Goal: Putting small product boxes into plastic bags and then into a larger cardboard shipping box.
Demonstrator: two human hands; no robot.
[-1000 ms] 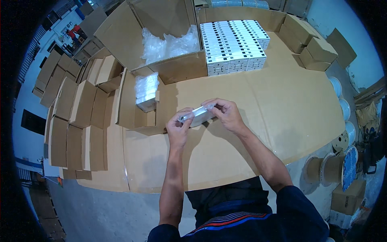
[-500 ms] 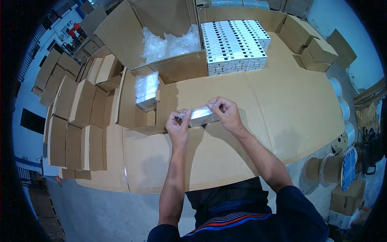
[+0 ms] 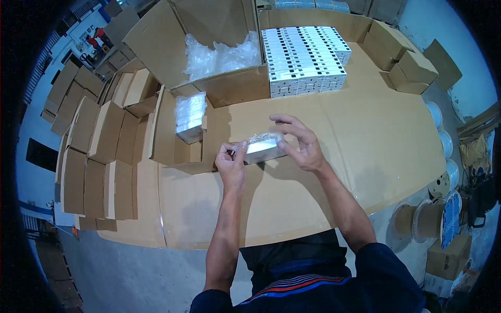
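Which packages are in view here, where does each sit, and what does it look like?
Small white box: held between both hands, clear-wrapped.
White boxes: stacked block, far table side.
Open carton: brown, holding clear plastic.
Wrapped stack: white, in carton at left.
Folded cartons: brown rows, left.

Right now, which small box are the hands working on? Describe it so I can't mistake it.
On the cardboard-covered table, look just right of the small open carton. The white box is held up between the left hand and right hand, the only one loose in crinkled clear wrap, not stacked.
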